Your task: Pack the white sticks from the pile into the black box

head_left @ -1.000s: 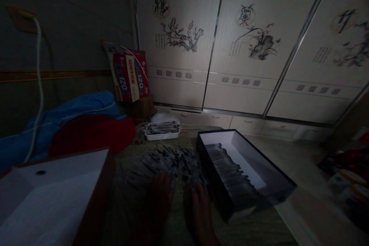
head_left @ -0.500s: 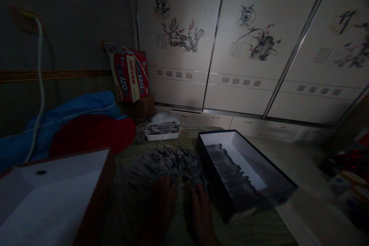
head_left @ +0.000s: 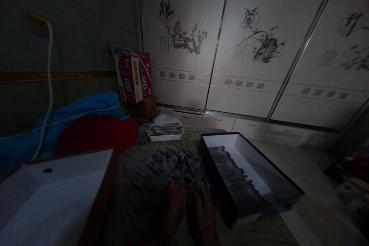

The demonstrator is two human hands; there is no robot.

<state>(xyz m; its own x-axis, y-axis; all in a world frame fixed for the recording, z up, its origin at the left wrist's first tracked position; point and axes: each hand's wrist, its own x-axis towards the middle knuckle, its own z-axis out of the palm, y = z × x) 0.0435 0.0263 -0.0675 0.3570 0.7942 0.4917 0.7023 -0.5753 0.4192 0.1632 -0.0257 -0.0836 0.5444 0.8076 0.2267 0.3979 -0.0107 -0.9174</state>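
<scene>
By the pile of slim pieces (head_left: 168, 161), left hand (head_left: 173, 204) and right hand (head_left: 204, 209) are lying part-curled, likely for easy reach; their grip I cannot tell.

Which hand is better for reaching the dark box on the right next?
Probably the right hand: it's nearer the dark box, while the left hand is farther off. It's too dim to tell what either holds.

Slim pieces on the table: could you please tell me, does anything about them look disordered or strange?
Yes, a little: the heap on the table is untidy, its pieces crossing at many angles, whereas the similar pieces in the dark-rimmed box lie side by side in a row. It is too dim to judge damage.
</scene>
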